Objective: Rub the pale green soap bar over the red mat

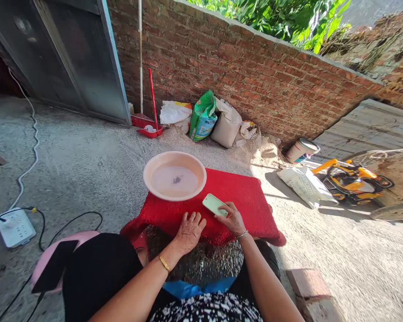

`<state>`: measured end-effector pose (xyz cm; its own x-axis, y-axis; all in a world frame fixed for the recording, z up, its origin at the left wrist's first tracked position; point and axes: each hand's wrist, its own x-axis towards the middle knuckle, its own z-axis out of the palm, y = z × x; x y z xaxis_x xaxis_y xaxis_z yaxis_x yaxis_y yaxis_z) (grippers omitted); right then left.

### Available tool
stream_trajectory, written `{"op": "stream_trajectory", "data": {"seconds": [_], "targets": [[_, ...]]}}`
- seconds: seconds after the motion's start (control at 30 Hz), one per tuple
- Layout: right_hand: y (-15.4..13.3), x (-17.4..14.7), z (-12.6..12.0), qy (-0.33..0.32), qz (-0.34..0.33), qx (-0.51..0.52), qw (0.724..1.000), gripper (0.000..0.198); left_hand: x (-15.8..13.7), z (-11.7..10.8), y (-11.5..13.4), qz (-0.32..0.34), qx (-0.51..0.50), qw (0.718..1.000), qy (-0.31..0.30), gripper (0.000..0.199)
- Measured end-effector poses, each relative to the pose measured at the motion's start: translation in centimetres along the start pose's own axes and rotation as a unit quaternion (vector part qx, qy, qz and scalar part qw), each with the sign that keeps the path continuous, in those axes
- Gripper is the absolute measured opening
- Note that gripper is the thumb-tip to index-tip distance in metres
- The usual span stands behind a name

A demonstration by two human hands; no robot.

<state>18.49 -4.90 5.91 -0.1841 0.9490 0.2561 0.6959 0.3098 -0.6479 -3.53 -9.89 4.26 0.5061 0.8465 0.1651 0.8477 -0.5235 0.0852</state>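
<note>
A red cloth (235, 190) with a thick, fuzzy surface lies spread over a low support in front of me. My left hand (189, 232) rests on its near edge, fingers apart and slightly bent, holding nothing. My right hand (233, 219) grips the right end of a flat pale green block (214, 205) with rounded corners, held over the cloth. The block's underside is hidden, so I cannot tell its exact kind. A pale pink basin (147, 181) stands at the cloth's far left corner. Cloudy water fills its bottom, with a dark patch in the middle.
On the left are a power strip (18, 228) with cables and a pink stool (42, 268) bearing a dark flat device (55, 266). Sacks (226, 123) and a red dustpan (154, 132) line the brick wall (238, 67). Bricks (309, 284) and an orange toy vehicle (356, 181) are at right.
</note>
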Motion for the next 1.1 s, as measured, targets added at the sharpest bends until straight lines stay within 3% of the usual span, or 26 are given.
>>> {"op": "stream_trajectory", "data": {"seconds": [0.1, 0.2, 0.27, 0.37, 0.43, 0.57, 0.63, 0.7, 0.77, 0.87, 1.0, 1.1], "targets": [[1.6, -0.5, -2.1, 0.068, 0.188, -0.100, 0.975, 0.029, 0.1, 0.1, 0.1, -0.002, 0.000, 1.000, 0.000, 0.037], [4.0, -1.8, -5.6, 0.134, 0.391, -0.173, 0.894, 0.041, 0.1, 0.5, 0.1, -0.001, 0.003, 1.000, 0.011, 0.037], [5.4, -2.7, -7.6, 0.156, 0.457, -0.184, 0.856, 0.046, 0.1, 0.7, 0.2, -0.001, 0.004, 1.000, 0.019, 0.037], [5.9, -3.4, -8.3, 0.170, 0.464, -0.176, 0.851, 0.046, 0.1, 1.0, 0.2, -0.003, 0.004, 1.000, 0.024, 0.038], [5.3, -3.3, -7.1, 0.170, 0.411, -0.161, 0.881, 0.043, 0.1, 1.0, 0.2, -0.004, 0.005, 1.000, 0.025, 0.037], [2.5, -1.9, -2.9, 0.098, 0.137, -0.074, 0.983, 0.028, 0.1, 0.7, 0.1, -0.003, 0.009, 1.000, 0.023, 0.037], [1.2, -0.9, -1.3, 0.035, 0.006, -0.031, 0.999, 0.025, 0.1, 0.4, 0.0, -0.001, 0.008, 1.000, 0.017, 0.037], [0.5, 0.3, -0.4, 0.002, -0.043, -0.024, 0.999, 0.024, 0.1, 0.2, -0.1, -0.001, 0.006, 1.000, 0.010, 0.037], [0.7, 1.3, -0.5, -0.002, -0.006, -0.052, 0.999, 0.023, 0.2, 0.1, 0.0, -0.003, 0.004, 1.000, 0.003, 0.038], [2.2, 2.0, -2.4, 0.025, 0.162, -0.123, 0.979, 0.027, 0.2, 0.2, 0.1, -0.006, 0.000, 1.000, -0.003, 0.038], [5.4, 0.6, -6.8, 0.108, 0.376, -0.187, 0.901, 0.044, 0.2, 0.4, 0.3, -0.010, -0.003, 1.000, 0.001, 0.039], [7.0, -1.2, -9.1, 0.157, 0.456, -0.182, 0.857, 0.050, 0.3, 0.5, 0.4, -0.010, -0.002, 1.000, 0.009, 0.039]]}}
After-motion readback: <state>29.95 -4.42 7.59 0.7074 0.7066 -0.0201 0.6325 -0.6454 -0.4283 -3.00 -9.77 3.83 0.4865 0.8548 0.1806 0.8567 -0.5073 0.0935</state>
